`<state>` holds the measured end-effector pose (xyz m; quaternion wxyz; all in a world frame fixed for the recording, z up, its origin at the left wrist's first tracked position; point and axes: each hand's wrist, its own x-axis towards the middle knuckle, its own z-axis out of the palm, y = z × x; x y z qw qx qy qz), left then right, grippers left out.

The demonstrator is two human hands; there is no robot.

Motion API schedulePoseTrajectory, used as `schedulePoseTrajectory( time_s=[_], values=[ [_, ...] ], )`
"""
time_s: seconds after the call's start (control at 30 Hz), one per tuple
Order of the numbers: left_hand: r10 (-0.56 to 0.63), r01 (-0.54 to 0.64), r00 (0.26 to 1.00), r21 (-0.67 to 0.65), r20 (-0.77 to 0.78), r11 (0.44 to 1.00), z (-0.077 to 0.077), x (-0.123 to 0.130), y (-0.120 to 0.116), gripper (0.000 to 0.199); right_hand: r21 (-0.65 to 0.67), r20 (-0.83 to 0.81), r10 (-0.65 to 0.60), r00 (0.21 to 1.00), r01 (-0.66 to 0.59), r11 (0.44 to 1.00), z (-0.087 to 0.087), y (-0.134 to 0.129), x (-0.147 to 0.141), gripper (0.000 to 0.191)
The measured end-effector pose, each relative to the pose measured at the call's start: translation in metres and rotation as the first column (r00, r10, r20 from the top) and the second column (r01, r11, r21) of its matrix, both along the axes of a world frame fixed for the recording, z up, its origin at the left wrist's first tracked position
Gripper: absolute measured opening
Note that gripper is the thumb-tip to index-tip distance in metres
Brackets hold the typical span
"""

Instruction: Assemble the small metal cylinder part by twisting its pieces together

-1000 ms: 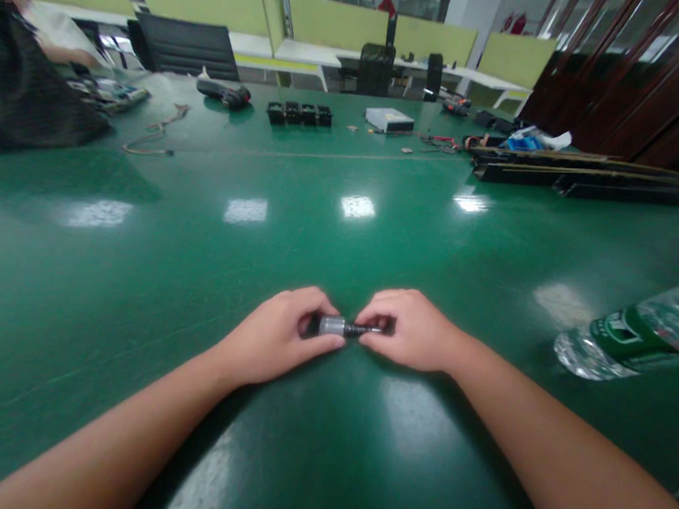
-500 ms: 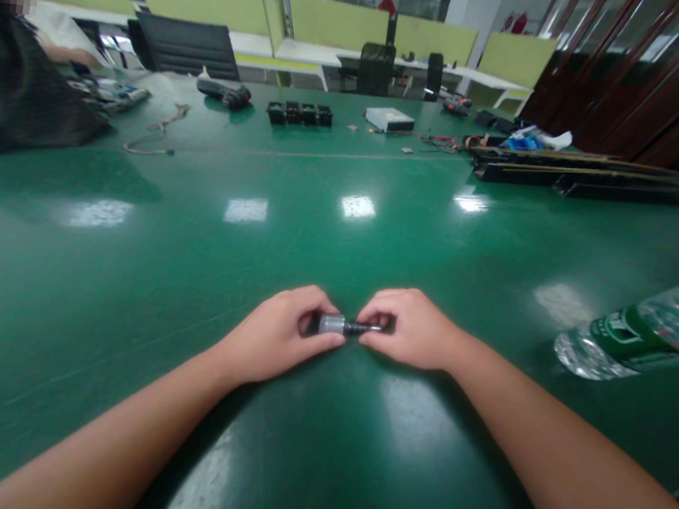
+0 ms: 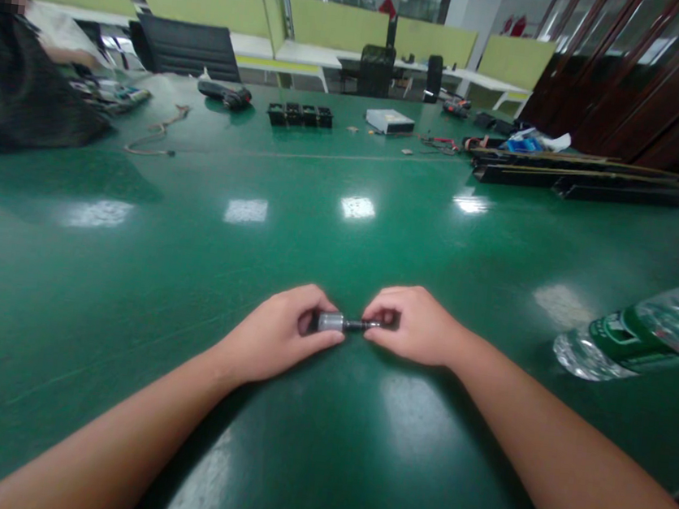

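Observation:
Near the middle of the green table (image 3: 291, 249), my left hand (image 3: 285, 334) is closed around a small grey and black cylinder (image 3: 330, 322). A thin dark rod (image 3: 354, 325) reaches from the cylinder's right end to my right hand (image 3: 414, 326). The fingers of my right hand pinch this rod, and its shiny tip shows between them. Cylinder and rod lie in one line, roughly level, just above or on the tabletop. Whether they are joined as one piece is too small to tell.
A plastic bottle (image 3: 636, 337) lies at the right. Along the far side are a power tool (image 3: 226, 94), black boxes (image 3: 300, 115), a white box (image 3: 390, 121) and dark strips (image 3: 520, 174). A person's dark sleeve (image 3: 21, 87) is at the far left.
My right hand has shifted slightly right and up, away from my left hand. More length separates the fingers from the cylinder, and the part between looks thinner. My left hand has hardly moved.

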<state>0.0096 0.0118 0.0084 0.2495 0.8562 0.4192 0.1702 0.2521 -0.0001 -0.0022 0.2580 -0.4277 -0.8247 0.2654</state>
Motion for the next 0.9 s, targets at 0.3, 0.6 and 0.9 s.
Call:
schedulePoseTrajectory(
  time_s=[0.3,0.6,0.9],
  values=[
    [0.014,-0.014,1.000,-0.002,0.001,1.000,-0.002,0.000,0.000,0.031,0.031,0.003,-0.012,1.000,0.012,0.999,-0.002,0.002,0.005,0.010],
    [0.022,-0.022,1.000,0.004,-0.004,1.000,-0.004,-0.002,0.001,0.032,-0.009,-0.002,-0.054,0.999,0.054,0.998,-0.002,0.008,0.014,0.010],
    [0.033,-0.033,0.999,0.008,0.002,0.999,-0.003,-0.003,0.001,0.028,-0.048,0.017,-0.128,0.992,0.129,0.991,-0.001,0.013,0.027,0.010]
  ],
)
